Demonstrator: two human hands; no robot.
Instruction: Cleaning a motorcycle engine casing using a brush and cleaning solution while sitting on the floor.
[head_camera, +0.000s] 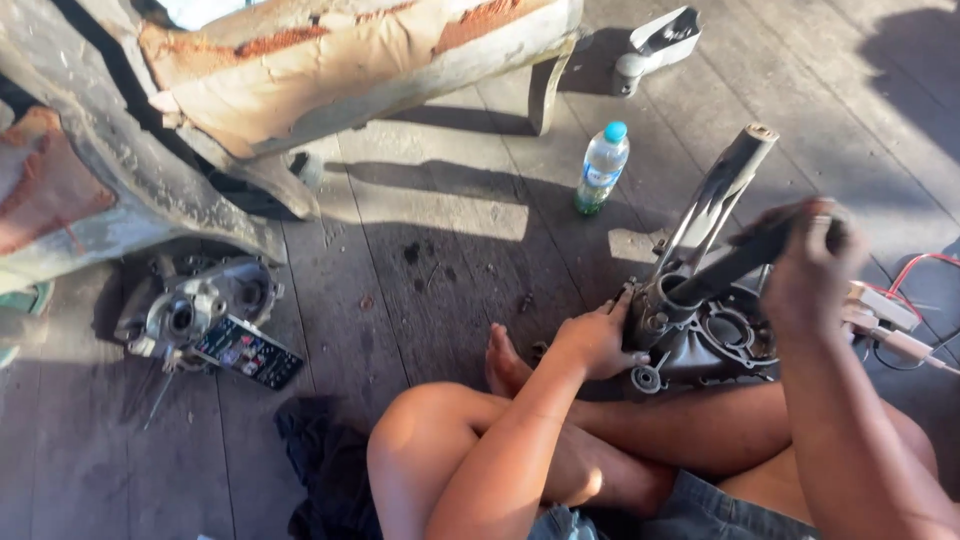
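The engine case (715, 335) is a grey cast-metal shell with round openings and ribbed webs, greasy in places, with 1 long arm rising up and away toward a capped end. It sits on the plank floor (440, 230) just ahead of the person's crossed legs. The left hand (595, 340) is spread against the case's near left side, fingers curled on its edge. The right hand (810, 260) is closed around a dark bar (725, 268) whose far end enters the case's top. A water bottle (602, 167) stands beyond; a second case (195, 305) with a phone (248, 352) lies well to the left.
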